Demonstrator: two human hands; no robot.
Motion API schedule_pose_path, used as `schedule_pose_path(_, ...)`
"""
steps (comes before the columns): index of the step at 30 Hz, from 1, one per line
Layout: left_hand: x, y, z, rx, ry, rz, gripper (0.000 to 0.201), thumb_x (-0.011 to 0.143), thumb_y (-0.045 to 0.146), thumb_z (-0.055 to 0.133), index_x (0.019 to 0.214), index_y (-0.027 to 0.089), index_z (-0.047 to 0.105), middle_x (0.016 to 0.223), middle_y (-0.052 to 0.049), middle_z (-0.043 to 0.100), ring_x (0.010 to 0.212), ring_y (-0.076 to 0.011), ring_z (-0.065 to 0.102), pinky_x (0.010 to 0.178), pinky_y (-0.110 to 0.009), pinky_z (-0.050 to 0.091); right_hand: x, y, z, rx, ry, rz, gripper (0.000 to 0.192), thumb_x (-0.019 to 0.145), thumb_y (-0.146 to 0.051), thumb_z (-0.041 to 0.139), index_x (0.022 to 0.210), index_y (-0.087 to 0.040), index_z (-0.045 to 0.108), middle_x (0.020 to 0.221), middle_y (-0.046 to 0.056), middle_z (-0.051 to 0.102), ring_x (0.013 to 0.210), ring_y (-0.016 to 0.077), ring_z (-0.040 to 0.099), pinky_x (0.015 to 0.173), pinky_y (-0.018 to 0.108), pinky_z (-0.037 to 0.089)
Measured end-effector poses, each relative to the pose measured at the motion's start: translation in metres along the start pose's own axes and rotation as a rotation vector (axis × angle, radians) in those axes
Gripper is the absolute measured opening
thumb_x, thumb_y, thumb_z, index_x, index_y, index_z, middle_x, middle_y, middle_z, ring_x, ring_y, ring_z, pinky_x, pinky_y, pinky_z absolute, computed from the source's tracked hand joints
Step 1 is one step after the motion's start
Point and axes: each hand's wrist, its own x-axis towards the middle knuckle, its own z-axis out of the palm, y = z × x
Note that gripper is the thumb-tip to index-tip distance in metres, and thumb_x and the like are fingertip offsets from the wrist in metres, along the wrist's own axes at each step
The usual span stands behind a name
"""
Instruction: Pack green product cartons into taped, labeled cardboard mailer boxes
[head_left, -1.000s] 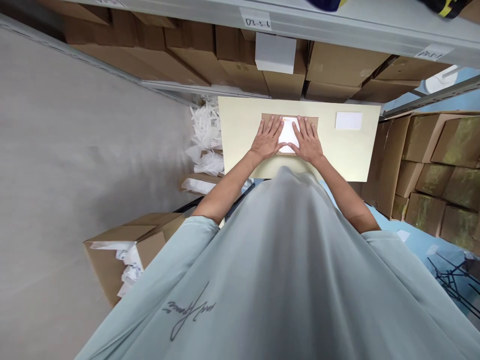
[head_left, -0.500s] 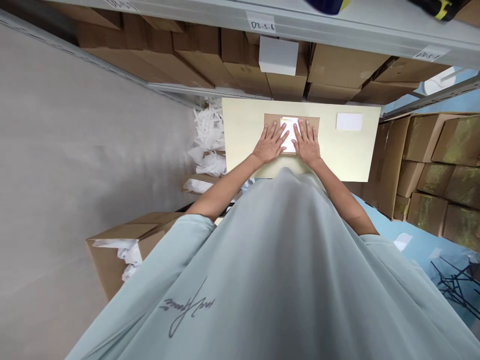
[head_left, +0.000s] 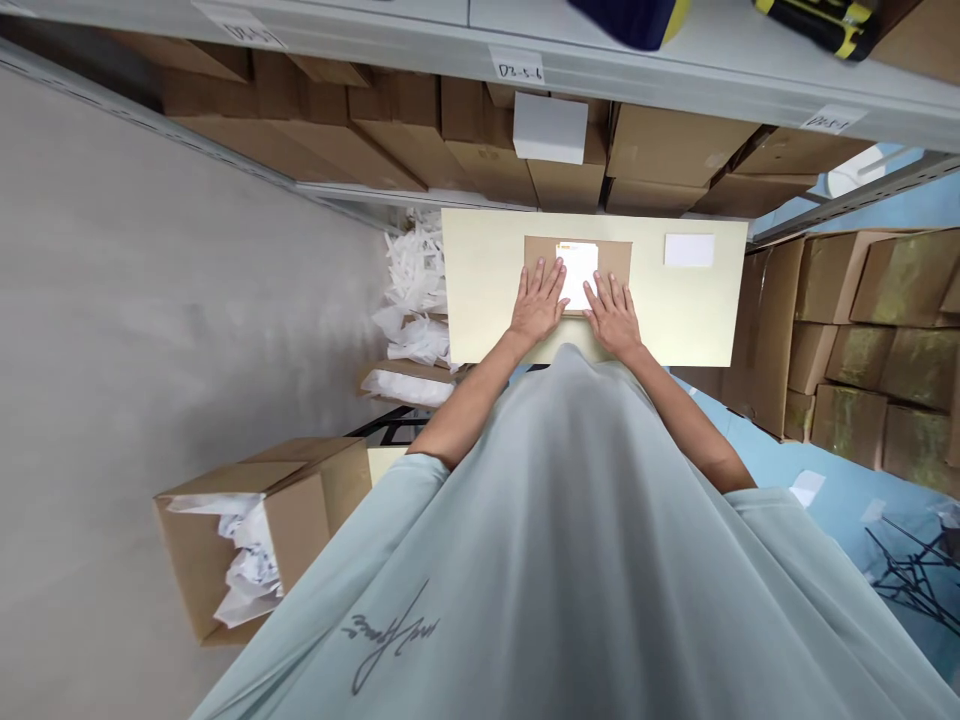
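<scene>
Our left hand and right hand are spread, gripping nothing, so let's smooth that label outward nice and evenly

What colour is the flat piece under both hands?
The flat piece is brown, with a white sheet on it; the head view shows it best.

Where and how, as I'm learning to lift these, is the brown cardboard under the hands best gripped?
Probably grip the brown cardboard by its short edges, left hand from the left, right hand from the right: it lies flat, wider than deep, white sheet on its middle.
</scene>
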Motion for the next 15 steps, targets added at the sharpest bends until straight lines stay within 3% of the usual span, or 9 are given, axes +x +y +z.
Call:
schedule_pose_path(4,-0.027,-0.004,-0.005,-0.068,-0.023,-0.094,0.082,0.116,0.059,0.036,0.185,0.014,0.034,0.196,-0.017,0.018,0.185,-0.0383,0.004,0.148,-0.067,-0.004,-0.022,0.021,0.009,0.085,0.031,0.112,0.078,0.119,-0.054,0.038,0.187,-0.018,0.029,0.198,0.014,0.009,0.186,0.0352,0.003,0.148,0.068,0.006)
schedule_pose_path(8,-0.056,-0.007,-0.005,-0.297,0.080,-0.404,0.103,0.113,0.062,0.059,0.186,0.004,0.014,0.195,-0.026,-0.004,0.185,-0.0374,-0.009,0.149,-0.059,0.002,-0.046,0.045,0.025,0.427,0.062,0.346,0.119,0.109,-0.075,0.054,0.188,-0.005,-0.002,0.197,0.023,-0.002,0.186,0.0331,0.001,0.150,0.058,0.011)
schedule_pose_path(10,-0.060,-0.005,-0.007,-0.487,0.142,-0.571,0.111,0.111,0.057,0.068,0.185,0.005,0.006,0.195,-0.028,-0.007,0.185,-0.0352,-0.010,0.150,-0.052,0.000,-0.052,0.045,0.030,0.623,0.064,0.441,0.137,0.100,-0.085,0.062,0.186,-0.004,-0.009,0.196,0.026,-0.001,0.186,0.0323,0.006,0.150,0.053,0.013)
schedule_pose_path(13,-0.058,0.007,-0.019,-0.723,0.125,-0.682,0.099,0.114,0.049,0.068,0.184,0.009,0.010,0.197,-0.024,0.002,0.185,-0.0327,0.002,0.150,-0.046,0.003,-0.050,0.026,0.027,0.852,0.097,0.513,0.143,0.088,-0.095,0.069,0.189,-0.014,0.007,0.197,0.022,0.013,0.185,0.0334,0.011,0.149,0.053,0.018)
schedule_pose_path(15,-0.057,0.015,-0.031,-0.731,0.071,-0.581,0.081,0.117,0.045,0.057,0.179,0.004,0.024,0.192,-0.026,0.025,0.183,-0.0359,0.019,0.150,-0.050,0.014,-0.046,0.007,0.019,0.984,0.124,0.495,0.139,0.081,-0.099,0.072,0.187,-0.021,0.026,0.192,0.018,0.034,0.181,0.0353,0.027,0.147,0.055,0.026)
